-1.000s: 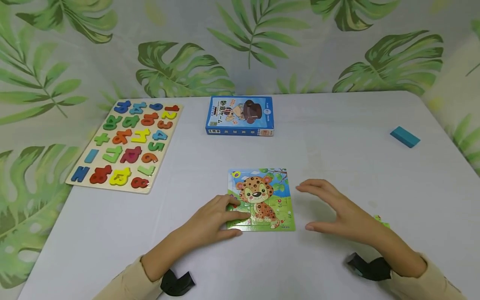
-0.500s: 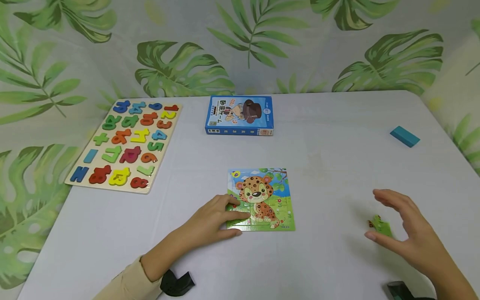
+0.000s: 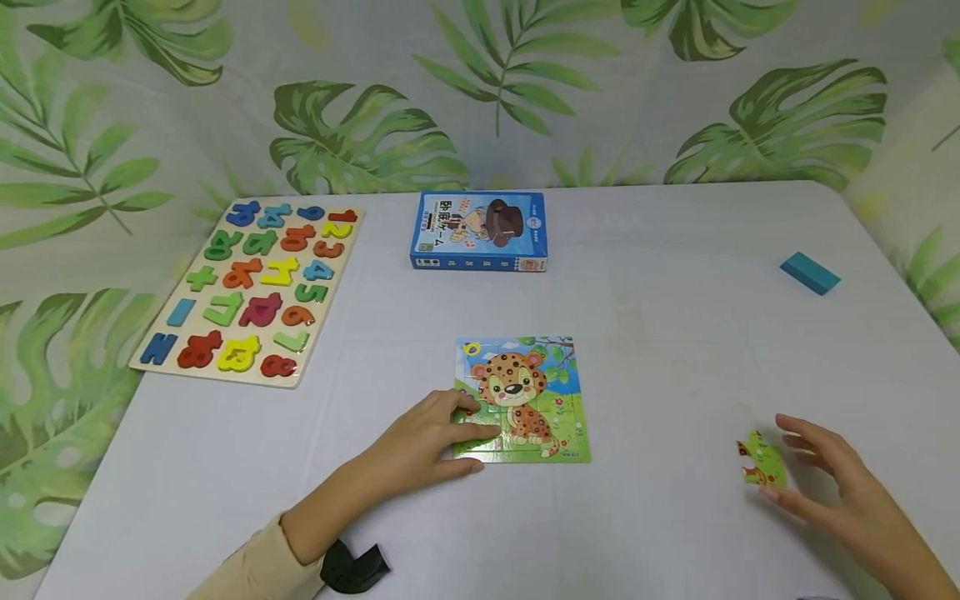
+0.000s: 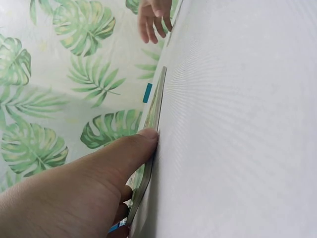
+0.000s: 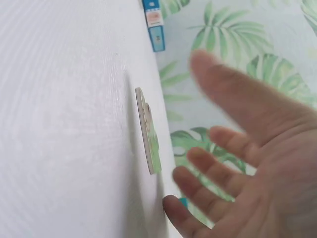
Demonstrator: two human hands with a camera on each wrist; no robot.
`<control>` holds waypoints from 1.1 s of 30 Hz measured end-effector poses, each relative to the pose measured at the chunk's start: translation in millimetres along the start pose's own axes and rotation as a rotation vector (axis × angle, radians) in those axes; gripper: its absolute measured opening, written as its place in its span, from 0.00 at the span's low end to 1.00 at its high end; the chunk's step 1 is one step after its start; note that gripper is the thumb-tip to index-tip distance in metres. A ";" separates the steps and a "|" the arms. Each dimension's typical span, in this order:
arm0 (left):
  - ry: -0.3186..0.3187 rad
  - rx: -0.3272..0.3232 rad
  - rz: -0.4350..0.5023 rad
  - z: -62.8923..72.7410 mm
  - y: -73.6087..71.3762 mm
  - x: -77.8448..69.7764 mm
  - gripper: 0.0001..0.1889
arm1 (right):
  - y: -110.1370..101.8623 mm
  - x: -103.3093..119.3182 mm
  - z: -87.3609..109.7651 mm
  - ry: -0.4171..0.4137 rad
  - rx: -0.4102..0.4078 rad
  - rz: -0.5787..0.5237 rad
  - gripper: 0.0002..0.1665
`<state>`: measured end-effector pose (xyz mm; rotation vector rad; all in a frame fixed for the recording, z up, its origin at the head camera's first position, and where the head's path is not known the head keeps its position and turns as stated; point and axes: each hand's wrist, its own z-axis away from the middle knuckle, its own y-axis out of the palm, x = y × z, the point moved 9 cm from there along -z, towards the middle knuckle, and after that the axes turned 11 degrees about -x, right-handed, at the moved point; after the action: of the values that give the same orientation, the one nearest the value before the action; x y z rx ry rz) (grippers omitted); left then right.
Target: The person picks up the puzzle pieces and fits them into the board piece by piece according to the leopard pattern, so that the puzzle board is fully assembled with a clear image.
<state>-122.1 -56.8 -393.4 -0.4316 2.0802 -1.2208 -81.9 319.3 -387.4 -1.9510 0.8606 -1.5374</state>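
Observation:
In the head view, a square jigsaw puzzle (image 3: 536,408) with a cartoon leopard lies flat on the white table. My left hand (image 3: 423,442) rests on its lower left corner, with the thumb along the front edge. In the left wrist view that thumb (image 4: 141,141) lies against the puzzle's rim. Farther right is a loose green puzzle piece (image 3: 762,460) with a jagged outline. Just to the right of this piece hovers my right hand (image 3: 832,475), its thumb and fingers spread apart. The right wrist view shows the puzzle piece (image 5: 148,134) beside those fingers, which hold nothing.
A wooden number board (image 3: 258,292) with coloured digits lies at the left. At the back centre stands a blue game box (image 3: 480,232), and a teal block (image 3: 810,273) lies at the far right. Leaf-patterned cloth (image 3: 525,92) hangs behind the table.
My right hand has moved right, away from the puzzle, passing over the loose piece and settling at its right side, so the piece is now uncovered. The left hand has stayed in place.

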 end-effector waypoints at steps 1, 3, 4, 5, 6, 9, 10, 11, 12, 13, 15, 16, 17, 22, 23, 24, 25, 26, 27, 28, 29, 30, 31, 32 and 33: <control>0.001 -0.001 -0.002 0.2 -0.2 0.1 0.21 | 1.6 -3.0 0.6 -0.003 0.012 0.004 0.48; 0.004 -0.003 -0.003 0.5 -0.5 0.0 0.21 | 3.8 -8.5 1.5 -0.012 0.026 0.024 0.48; 0.005 -0.002 -0.003 0.4 -0.5 -0.2 0.21 | 4.0 -10.5 1.9 -0.022 0.026 0.038 0.47; 0.007 -0.001 -0.004 0.4 -0.4 -0.3 0.21 | 4.0 -12.0 2.1 -0.034 0.023 0.051 0.47; 0.007 -0.001 -0.004 0.3 -0.4 -0.5 0.21 | 4.0 -12.3 2.0 -0.053 0.018 0.055 0.46; 0.006 0.003 -0.007 0.5 -0.1 -0.2 0.21 | 4.9 -14.1 2.2 -0.085 0.016 0.091 0.44; 0.005 0.003 -0.008 0.4 -0.1 -0.1 0.21 | 5.8 -15.4 2.6 -0.081 0.022 0.103 0.43; 0.005 0.003 -0.009 0.5 -0.1 0.0 0.21 | 7.2 -16.7 3.0 -0.070 0.032 0.108 0.42; 0.006 0.003 -0.010 0.6 -0.1 0.0 0.21 | 8.7 -18.1 3.3 -0.056 0.044 0.117 0.41; 0.007 0.002 -0.010 0.6 -0.2 0.0 0.21 | 10.1 -20.1 3.8 -0.038 0.057 0.132 0.40; 0.010 0.000 -0.011 0.8 -0.2 -0.1 0.21 | 11.9 -21.2 4.0 -0.017 0.064 0.152 0.40; 0.011 -0.001 -0.011 0.9 -0.2 -0.2 0.21 | 11.9 -20.0 3.6 -0.018 0.060 0.157 0.39; 0.014 -0.002 -0.011 0.8 -0.2 -0.5 0.21 | 11.1 -17.6 2.6 -0.033 0.043 0.159 0.38; 0.022 -0.004 -0.009 0.5 -0.3 -2.0 0.21 | 4.7 1.7 -3.0 -0.153 -0.054 0.147 0.37; 0.023 -0.005 -0.009 0.3 -0.5 -2.2 0.21 | 4.2 6.4 -4.4 -0.167 -0.061 0.135 0.38; 0.022 -0.005 -0.009 0.4 -0.6 -2.2 0.21 | 4.5 11.2 -6.0 -0.172 -0.059 0.121 0.39; 0.021 -0.006 -0.010 0.4 -0.8 -2.2 0.21 | 5.2 16.5 -7.8 -0.175 -0.054 0.103 0.40; 0.020 -0.006 -0.009 0.4 -1.0 -2.1 0.21 | 6.4 22.1 -9.9 -0.172 -0.045 0.086 0.41; 0.019 -0.006 -0.010 0.2 -1.2 -2.0 0.21 | 8.3 28.5 -11.9 -0.170 -0.033 0.077 0.42; 0.018 -0.005 -0.011 0.3 -1.0 -1.8 0.21 | 10.5 35.9 -14.3 -0.176 -0.022 0.061 0.42; 0.017 -0.005 -0.012 0.3 -1.1 -1.7 0.21 | 13.0 44.1 -17.3 -0.189 -0.012 0.047 0.43; 0.015 -0.004 -0.014 0.4 -1.1 -1.5 0.21 | 15.7 52.8 -20.2 -0.202 -0.001 0.031 0.43; 0.015 -0.003 -0.018 0.3 -1.0 -1.6 0.21 | 18.3 61.9 -23.4 -0.225 0.006 0.019 0.43; 0.015 -0.002 -0.023 0.3 -1.0 -1.7 0.21 | 21.3 71.1 -26.7 -0.255 0.015 0.012 0.43; 0.016 -0.002 -0.032 0.1 -1.0 -2.1 0.21 | 24.7 80.3 -29.9 -0.290 0.022 0.008 0.44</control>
<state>-120.6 -56.1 -391.7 -0.4585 2.0959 -1.2445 -102.4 243.0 -346.0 -2.0852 0.7234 -1.2122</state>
